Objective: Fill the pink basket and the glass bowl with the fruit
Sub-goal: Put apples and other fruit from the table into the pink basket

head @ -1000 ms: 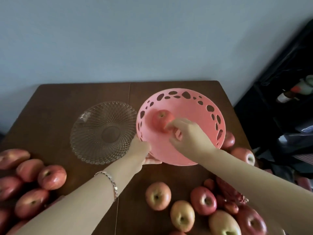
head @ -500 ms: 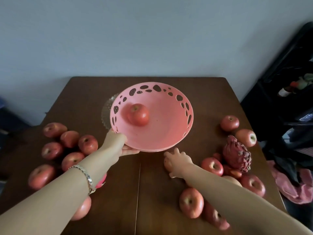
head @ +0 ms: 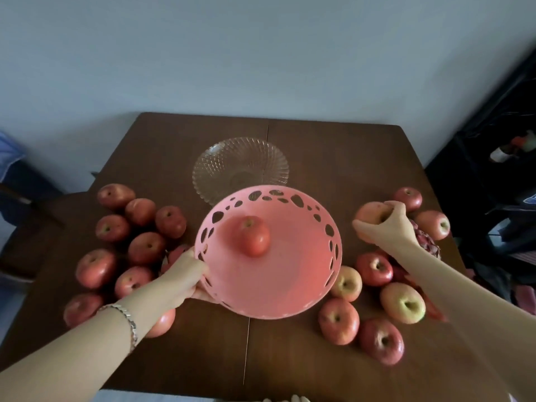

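Observation:
My left hand (head: 185, 278) grips the left rim of the pink basket (head: 278, 288), which is tilted toward me above the table's middle. One red apple (head: 254, 235) lies inside it. Behind the basket stands the glass bowl (head: 240, 166), with nothing in it. My right hand (head: 387, 226) is closed on a pale red apple (head: 371, 214) to the right of the basket, lifted off the table. Loose apples lie in a pile on the left (head: 146, 248) and another on the right (head: 374, 269).
The brown wooden table (head: 333, 158) has a seam down its middle. A dark red, scaly fruit (head: 426, 245) lies behind my right wrist among the right-hand apples. Dark furniture with clutter (head: 499, 175) stands off the right edge; the wall is behind.
My right hand left the apple in the basket, reached down to the right-hand pile, closed on another apple and raised it. The basket, still held by my left hand, came nearer to me.

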{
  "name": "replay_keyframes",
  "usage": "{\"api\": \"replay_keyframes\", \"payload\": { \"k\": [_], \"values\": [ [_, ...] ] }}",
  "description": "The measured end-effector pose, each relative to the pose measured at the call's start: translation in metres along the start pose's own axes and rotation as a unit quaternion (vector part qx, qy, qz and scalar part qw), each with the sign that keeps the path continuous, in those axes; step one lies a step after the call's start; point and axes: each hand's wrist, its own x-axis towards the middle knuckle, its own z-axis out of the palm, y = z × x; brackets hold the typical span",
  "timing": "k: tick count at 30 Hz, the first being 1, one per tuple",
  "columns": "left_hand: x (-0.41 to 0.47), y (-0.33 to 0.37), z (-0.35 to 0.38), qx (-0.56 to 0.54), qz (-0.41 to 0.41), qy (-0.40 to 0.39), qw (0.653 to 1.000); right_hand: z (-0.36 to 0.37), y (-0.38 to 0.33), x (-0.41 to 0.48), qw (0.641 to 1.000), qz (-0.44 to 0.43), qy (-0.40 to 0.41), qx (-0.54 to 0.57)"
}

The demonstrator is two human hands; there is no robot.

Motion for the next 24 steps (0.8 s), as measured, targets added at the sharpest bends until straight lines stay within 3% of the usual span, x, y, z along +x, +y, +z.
{"api": "replay_keyframes", "payload": {
  "k": [5, 8, 11, 15, 17, 20, 23, 24],
  "values": [
    [0.011, -0.032, 0.008, 0.025, -0.018, 0.004, 1.000, 0.029, -0.031, -0.032, 0.998, -0.055, -0.023, 0.019],
    [0.017, -0.042, 0.013, 0.021, -0.013, 0.013, 1.000, 0.065, -0.043, -0.049, 0.983, -0.122, -0.121, -0.067],
    [0.022, -0.045, 0.015, 0.032, -0.015, 0.030, 0.999, 0.104, -0.041, -0.059, 0.943, -0.156, -0.195, -0.219],
    [0.031, -0.051, 0.015, 0.053, -0.020, 0.070, 0.996, 0.134, -0.033, -0.056, 0.911, -0.156, -0.208, -0.321],
    [0.031, -0.052, 0.019, 0.129, 0.019, 0.118, 0.984, 0.138, -0.029, -0.051, 0.905, -0.159, -0.194, -0.343],
    [0.021, -0.050, 0.033, 0.311, 0.132, 0.176, 0.924, 0.138, -0.020, -0.046, 0.885, -0.203, -0.198, -0.371],
    [0.022, -0.043, 0.051, 0.503, 0.306, 0.243, 0.771, 0.134, -0.011, -0.043, 0.885, -0.228, -0.218, -0.341],
    [0.025, -0.039, 0.057, 0.526, 0.346, 0.239, 0.739, 0.132, -0.008, -0.043, 0.887, -0.227, -0.225, -0.332]
  ]
}}
